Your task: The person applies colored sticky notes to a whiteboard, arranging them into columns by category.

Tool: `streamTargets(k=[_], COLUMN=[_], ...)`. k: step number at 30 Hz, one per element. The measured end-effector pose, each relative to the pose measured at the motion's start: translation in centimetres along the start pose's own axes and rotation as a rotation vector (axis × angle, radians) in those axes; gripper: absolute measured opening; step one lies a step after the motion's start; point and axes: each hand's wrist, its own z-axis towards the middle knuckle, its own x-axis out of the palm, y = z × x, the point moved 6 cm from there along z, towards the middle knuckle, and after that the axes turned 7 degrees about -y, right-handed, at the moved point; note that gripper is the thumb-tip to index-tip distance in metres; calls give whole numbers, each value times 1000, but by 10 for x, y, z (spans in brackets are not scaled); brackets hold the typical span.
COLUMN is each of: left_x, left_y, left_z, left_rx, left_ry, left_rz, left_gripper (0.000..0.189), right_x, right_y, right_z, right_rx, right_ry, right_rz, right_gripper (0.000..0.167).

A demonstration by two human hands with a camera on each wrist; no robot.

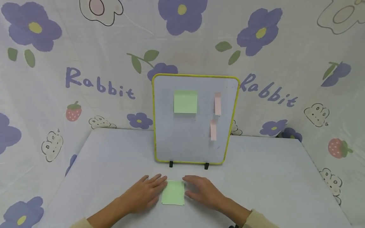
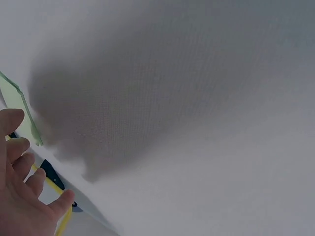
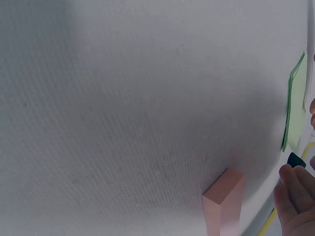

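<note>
A small stack of green sticky notes [image 1: 173, 193] lies on the white table between my two hands. My left hand [image 1: 145, 193] is palm down at its left side, fingers extended and fingertips right at the upper left edge. On the other side my right hand [image 1: 206, 191] has loosely bent fingers, with the index fingertip by the upper right corner. In the right wrist view, a pink block like a pad of narrow sticky notes [image 3: 225, 201] stands beside the right hand; the head view has it hidden.
Behind the hands a whiteboard [image 1: 188, 145] with a yellow frame stands on black feet [image 1: 206, 166]. It bears a green sticky note [image 1: 185, 102] and two narrow pink ones [image 1: 218, 104]. A patterned cloth [image 1: 111, 47] hangs behind the table.
</note>
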Motion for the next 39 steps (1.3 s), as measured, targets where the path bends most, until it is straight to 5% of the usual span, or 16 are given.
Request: streamTargets(k=[8, 29, 39], left_x=[7, 13, 12], left_y=[1, 3, 1], left_z=[-5, -7, -5], left_rx=[-7, -32, -38], left_ry=[34, 80, 76], left_rz=[-7, -35, -40], left_gripper=[50, 50, 49], right_x=[5, 15, 14], right_y=[1, 12, 13], right_z=[1, -9, -10], right_rx=[58, -206, -232], right_ry=[56, -73, -66], right_rz=[-38, -390, -391], right_gripper=[41, 44, 40])
